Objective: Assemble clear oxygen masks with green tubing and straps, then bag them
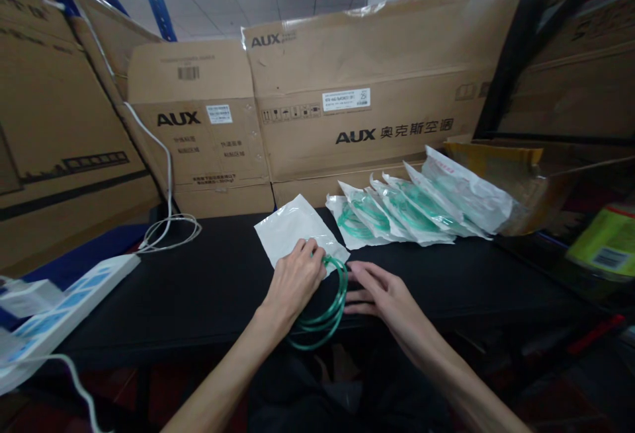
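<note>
A coil of green tubing (pixel 342 291) hangs partly over the front edge of the black table, gripped at its top by my left hand (pixel 300 274). Under and behind those fingers lies a white pouch (pixel 290 225), flat on the table. My right hand (pixel 374 291) is beside the coil on its right, fingers stretched and apart; whether the fingertips touch the tubing I cannot tell. To the right rear, several white and clear pouches (pixel 409 211) with green coiled tubing inside lean overlapping in a row.
Cardboard boxes (pixel 377 56) wall off the back of the black table (pixel 213 287). On the left is a white power strip (pixel 74 307) with a plug and a looped white cable (pixel 169 175). A yellow-green package (pixel 605 241) is at the far right.
</note>
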{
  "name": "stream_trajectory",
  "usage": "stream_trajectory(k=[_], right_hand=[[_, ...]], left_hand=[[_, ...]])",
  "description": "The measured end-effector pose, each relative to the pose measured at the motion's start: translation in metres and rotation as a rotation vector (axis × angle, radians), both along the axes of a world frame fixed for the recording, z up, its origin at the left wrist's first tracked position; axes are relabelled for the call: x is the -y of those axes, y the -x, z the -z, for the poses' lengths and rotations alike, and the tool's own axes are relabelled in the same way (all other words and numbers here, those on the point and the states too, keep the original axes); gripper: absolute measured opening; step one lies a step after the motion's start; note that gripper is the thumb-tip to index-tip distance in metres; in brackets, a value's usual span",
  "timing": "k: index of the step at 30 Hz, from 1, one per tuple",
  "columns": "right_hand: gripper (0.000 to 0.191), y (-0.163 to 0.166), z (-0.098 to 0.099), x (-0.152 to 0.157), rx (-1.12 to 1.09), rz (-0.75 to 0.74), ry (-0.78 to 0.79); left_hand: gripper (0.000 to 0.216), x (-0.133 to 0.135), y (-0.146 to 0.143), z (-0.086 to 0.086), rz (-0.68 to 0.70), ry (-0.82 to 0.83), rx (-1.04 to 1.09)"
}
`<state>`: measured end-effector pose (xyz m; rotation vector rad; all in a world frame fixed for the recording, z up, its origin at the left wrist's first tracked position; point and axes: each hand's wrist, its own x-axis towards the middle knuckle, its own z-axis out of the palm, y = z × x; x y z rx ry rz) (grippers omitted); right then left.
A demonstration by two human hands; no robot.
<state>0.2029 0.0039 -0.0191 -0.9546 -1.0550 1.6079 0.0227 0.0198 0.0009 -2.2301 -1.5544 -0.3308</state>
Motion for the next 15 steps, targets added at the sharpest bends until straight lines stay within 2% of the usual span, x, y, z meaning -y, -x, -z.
stream_trajectory(k=[4, 8, 11, 15], right_hand=[[0.064, -0.005, 0.006, 0.010, 0.239, -0.134, -0.019], [0.073, 0.004, 0.016, 0.006, 0.267, -0.207, -0.086], [0.072, 0.006, 0.021, -0.001, 0.275, -0.195, -0.136], [0.060, 0.005, 0.019, -0.009, 0.296, -0.178, -0.221]], left_hand=[[0.012, 0.001, -0.003, -0.001, -0.004, 0.006, 0.023], [0.017, 0.004, -0.003, -0.004, 0.052, 0.031, 0.079], [0.021, 0.009, 0.001, -0.007, 0.109, 0.042, 0.148], [0.023, 0.014, 0.004, -0.005, 0.145, 0.012, 0.243]])
